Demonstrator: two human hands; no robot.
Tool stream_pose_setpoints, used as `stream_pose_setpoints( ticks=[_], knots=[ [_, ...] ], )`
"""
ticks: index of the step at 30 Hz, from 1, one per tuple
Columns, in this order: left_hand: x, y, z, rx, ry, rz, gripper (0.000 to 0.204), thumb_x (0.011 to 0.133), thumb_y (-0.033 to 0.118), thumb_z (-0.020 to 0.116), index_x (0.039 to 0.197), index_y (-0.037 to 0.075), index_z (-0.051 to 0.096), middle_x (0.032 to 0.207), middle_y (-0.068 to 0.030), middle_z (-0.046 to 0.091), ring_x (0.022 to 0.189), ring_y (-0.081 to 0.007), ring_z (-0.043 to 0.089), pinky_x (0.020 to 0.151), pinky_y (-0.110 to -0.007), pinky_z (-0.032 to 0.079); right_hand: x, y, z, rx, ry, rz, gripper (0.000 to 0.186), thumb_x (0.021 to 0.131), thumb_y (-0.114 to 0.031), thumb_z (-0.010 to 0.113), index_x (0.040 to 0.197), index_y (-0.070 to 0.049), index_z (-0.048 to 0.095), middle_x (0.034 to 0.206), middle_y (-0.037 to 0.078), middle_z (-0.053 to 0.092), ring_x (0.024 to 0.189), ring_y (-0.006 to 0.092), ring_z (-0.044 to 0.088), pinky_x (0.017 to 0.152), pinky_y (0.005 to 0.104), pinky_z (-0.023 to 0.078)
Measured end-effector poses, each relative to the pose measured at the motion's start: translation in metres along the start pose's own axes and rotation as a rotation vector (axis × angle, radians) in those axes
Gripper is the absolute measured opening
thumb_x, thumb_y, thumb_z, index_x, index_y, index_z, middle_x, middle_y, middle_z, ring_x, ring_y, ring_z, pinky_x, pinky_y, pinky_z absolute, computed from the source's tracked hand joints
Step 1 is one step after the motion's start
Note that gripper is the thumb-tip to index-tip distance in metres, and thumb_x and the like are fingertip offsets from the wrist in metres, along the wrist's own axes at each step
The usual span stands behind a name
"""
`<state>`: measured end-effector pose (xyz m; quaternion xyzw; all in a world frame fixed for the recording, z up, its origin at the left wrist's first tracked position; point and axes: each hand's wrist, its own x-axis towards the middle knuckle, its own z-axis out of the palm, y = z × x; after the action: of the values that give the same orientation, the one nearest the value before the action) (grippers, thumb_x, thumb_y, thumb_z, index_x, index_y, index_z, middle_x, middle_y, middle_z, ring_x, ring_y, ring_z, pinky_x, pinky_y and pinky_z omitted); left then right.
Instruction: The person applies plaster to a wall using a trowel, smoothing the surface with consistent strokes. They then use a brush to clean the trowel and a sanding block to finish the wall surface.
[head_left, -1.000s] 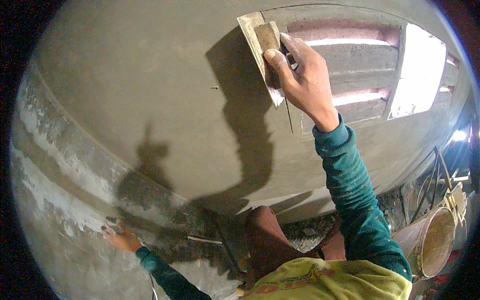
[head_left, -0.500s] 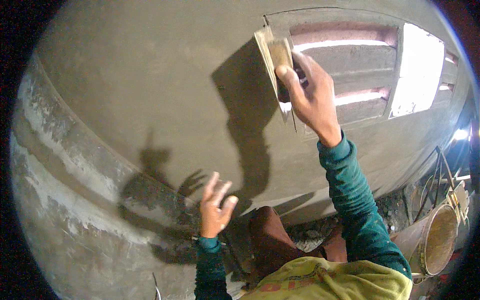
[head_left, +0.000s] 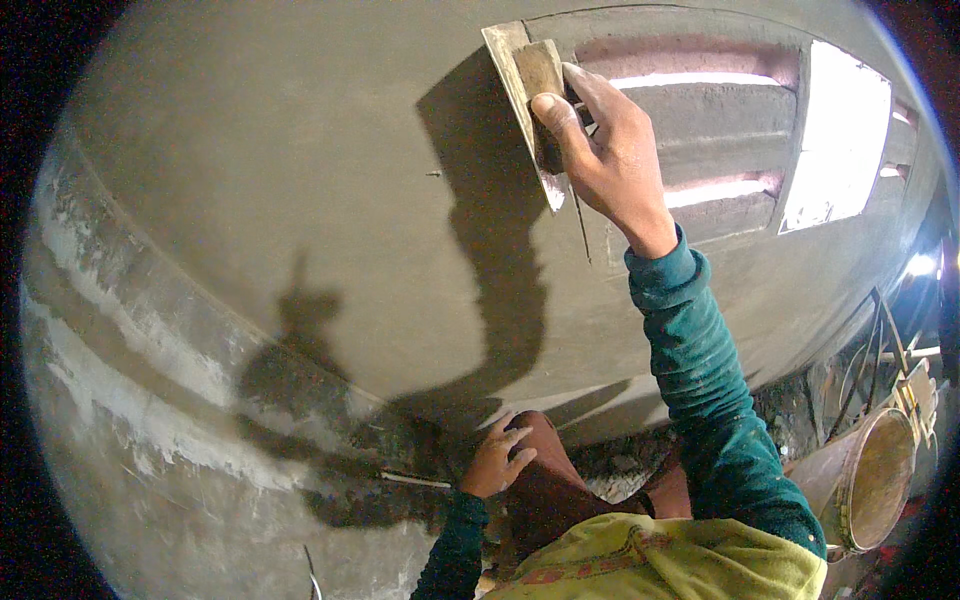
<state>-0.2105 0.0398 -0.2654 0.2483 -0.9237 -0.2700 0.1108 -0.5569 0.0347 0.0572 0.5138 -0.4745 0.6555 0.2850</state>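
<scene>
My right hand is closed on the handle of a plastering float, a flat plate with a blocky wooden grip. The float is against the grey plastered wall, just left of the slotted vent opening, and casts a wide shadow leftward. Low in the view, my left hand is by my bent knee, fingers apart and holding nothing. Whether it touches the knee I cannot tell. A thin dark line in the plaster runs down below the float. A small dark speck shows on the wall left of the shadow.
Right of the float, the vent has grey slats and a bright opening. A round bucket lies tilted at the lower right, beside leaning sticks. A rougher wall curves along the left, with a pale stick near my left hand.
My right hand has moved the float slightly up and left along the wall. My left hand has come down and right, from before the wall to my knee. The speck on the wall now shows.
</scene>
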Motion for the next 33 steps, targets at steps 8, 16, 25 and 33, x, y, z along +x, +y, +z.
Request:
stream_pose_setpoints(
  ticks=[8, 16, 25, 33],
  knots=[
    [0.010, -0.011, 0.024, -0.118, -0.022, -0.042, 0.051, 0.095, 0.041, 0.068, 0.137, 0.012, 0.065, 0.159, -0.0221, 0.040, 0.149, -0.0427, 0.033, 0.123, -0.054, 0.026, -0.061, 0.010, -0.024, 0.059, -0.143, 0.109, 0.042, 0.099, -0.027, 0.066, 0.124, 0.006, 0.066, 0.097, 0.018, 0.070, 0.080, 0.0205, 0.066, 0.070, 0.0351, 0.053],
    [0.008, -0.011, 0.043, -0.071, -0.021, -0.067, 0.051, 0.094, 0.046, 0.068, 0.134, 0.015, 0.068, 0.158, -0.0244, 0.040, 0.148, -0.0451, 0.032, 0.123, -0.057, 0.026, -0.030, 0.004, -0.039, 0.291, -0.194, 0.207, 0.042, 0.101, -0.026, 0.064, 0.127, 0.006, 0.064, 0.104, 0.011, 0.071, 0.094, 0.0146, 0.065, 0.084, 0.0318, 0.053],
    [0.000, -0.026, 0.057, -0.107, -0.037, -0.088, 0.052, 0.094, 0.046, 0.069, 0.135, 0.013, 0.067, 0.158, -0.0271, 0.038, 0.146, -0.0470, 0.035, 0.121, -0.057, 0.029, -0.014, -0.007, -0.015, -0.143, -0.109, -0.014, 0.041, 0.097, -0.031, 0.071, 0.119, 0.003, 0.067, 0.091, 0.016, 0.069, 0.081, 0.0244, 0.068, 0.073, 0.0355, 0.055],
    [-0.007, -0.031, 0.058, -0.113, -0.086, -0.114, 0.055, 0.094, 0.046, 0.069, 0.139, 0.014, 0.063, 0.160, -0.0276, 0.034, 0.149, -0.0481, 0.030, 0.122, -0.057, 0.028, -0.041, -0.011, 0.016, -0.213, 0.055, -0.171, 0.032, 0.092, -0.018, 0.072, 0.115, 0.001, 0.061, 0.087, 0.014, 0.059, 0.073, 0.0313, 0.061, 0.064, 0.0407, 0.050]
  ],
)
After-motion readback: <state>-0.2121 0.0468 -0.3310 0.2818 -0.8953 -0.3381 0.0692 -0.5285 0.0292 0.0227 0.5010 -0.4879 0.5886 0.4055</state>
